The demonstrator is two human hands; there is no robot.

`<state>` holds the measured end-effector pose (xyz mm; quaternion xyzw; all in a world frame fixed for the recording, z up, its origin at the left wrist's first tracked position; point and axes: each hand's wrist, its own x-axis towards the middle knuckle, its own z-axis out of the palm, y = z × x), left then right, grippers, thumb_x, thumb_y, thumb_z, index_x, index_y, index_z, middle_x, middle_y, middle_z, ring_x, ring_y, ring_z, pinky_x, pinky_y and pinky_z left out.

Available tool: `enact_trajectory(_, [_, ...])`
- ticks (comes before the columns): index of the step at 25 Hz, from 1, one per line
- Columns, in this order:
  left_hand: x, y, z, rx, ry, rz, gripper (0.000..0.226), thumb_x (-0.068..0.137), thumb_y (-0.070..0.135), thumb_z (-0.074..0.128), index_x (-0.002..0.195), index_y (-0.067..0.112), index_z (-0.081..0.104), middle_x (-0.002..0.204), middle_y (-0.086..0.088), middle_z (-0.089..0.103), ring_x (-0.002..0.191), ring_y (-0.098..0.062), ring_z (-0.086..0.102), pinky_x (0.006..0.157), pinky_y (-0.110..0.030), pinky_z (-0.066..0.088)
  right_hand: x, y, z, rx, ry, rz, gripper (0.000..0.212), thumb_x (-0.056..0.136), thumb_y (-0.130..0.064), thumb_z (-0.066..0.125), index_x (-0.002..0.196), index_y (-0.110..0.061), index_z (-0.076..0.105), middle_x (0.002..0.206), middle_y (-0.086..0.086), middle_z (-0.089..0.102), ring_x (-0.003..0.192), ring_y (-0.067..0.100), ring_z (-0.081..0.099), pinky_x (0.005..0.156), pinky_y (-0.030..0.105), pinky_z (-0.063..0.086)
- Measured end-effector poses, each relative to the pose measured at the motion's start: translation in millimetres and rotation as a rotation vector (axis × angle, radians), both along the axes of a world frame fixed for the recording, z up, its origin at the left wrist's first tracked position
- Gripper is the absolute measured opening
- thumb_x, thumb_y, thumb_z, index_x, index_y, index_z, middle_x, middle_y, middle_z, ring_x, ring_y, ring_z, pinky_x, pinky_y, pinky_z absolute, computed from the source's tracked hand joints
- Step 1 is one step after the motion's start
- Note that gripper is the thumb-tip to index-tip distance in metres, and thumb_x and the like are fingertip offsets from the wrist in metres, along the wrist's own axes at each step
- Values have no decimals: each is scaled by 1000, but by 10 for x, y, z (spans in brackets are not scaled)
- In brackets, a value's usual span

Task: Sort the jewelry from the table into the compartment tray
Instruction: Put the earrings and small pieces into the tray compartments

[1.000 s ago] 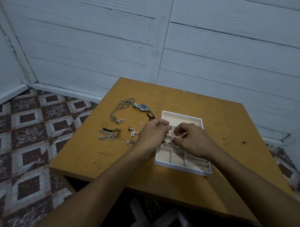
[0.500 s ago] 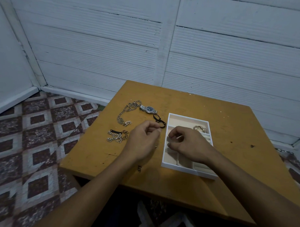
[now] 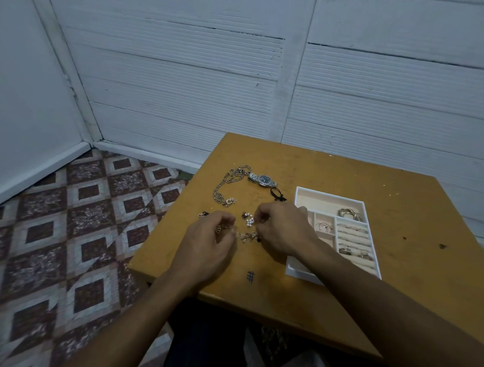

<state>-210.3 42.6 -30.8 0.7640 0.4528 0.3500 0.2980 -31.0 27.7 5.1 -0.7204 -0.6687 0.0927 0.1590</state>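
Note:
A white compartment tray [image 3: 328,192] lies on the right of the wooden table [image 3: 415,206]. It holds bangles [image 3: 349,214], rings on rolls [image 3: 352,243] and a small piece [image 3: 324,227]. Left of the tray lie pearl earrings [image 3: 249,220] and a heap of small pieces [image 3: 246,236]. My left hand [image 3: 208,245] curls over a short chain bracelet [image 3: 222,228], pinching it. Over the heap, my right hand [image 3: 284,230] has its fingertips curled down; whether it holds a piece is hidden. Farther back lie a long chain [image 3: 224,184], a wristwatch [image 3: 263,180] and a black cord [image 3: 277,194].
The table's left edge [image 3: 177,208] drops to a patterned tile floor [image 3: 83,219]. White plank walls [image 3: 238,87] stand behind and to the left. A small hash mark [image 3: 250,277] is drawn near the table's front edge.
Both hands have left the tray and moved left to the loose jewelry on the table. The view has swung left, so the tray now sits farther right.

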Motion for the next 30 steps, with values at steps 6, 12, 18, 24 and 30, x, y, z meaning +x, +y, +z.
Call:
enact_trajectory(6, [-41, 15, -92, 92, 127, -12, 25, 92, 31, 55, 116, 27, 60, 109, 15, 59, 100, 1, 51, 82, -14, 38, -116, 255, -41, -146, -159, -99, 26, 88, -46, 55, 97, -23, 63, 101, 1, 65, 106, 24, 52, 93, 43, 35])
enact_trajectory(12, [56, 30, -45, 101, 132, -26, 26, 93, 29, 54, 118, 24, 60, 114, 10, 60, 106, -1, 48, 88, -18, 38, -186, 288, 8, -221, -155, -51, 19, 90, -32, 53, 102, -20, 62, 104, 3, 64, 105, 25, 53, 97, 44, 39])
enact_trajectory(18, [205, 90, 128, -59, -81, 40, 17, 93, 23, 57, 108, 26, 63, 103, 14, 62, 99, -1, 56, 80, -14, 44, -11, 197, 209, -174, 151, -33, 6, 89, -22, 55, 83, -21, 55, 85, -2, 61, 87, 20, 56, 80, 37, 42])
enact_trajectory(24, [326, 85, 145, -187, -213, 53, 16, 95, 21, 55, 109, 21, 63, 104, 8, 65, 101, -4, 59, 87, -24, 50, 156, 70, 445, -119, 512, -53, 12, 86, -9, 60, 76, -14, 57, 75, -4, 64, 75, 10, 60, 72, 32, 50])
enact_trajectory(30, [432, 46, 157, -260, -297, 63, 14, 97, 25, 52, 102, 27, 64, 103, 9, 66, 99, -5, 59, 84, -25, 49, 226, -16, 594, -87, 565, -43, 9, 91, -12, 60, 87, -7, 66, 79, 4, 66, 72, 14, 59, 71, 31, 50])
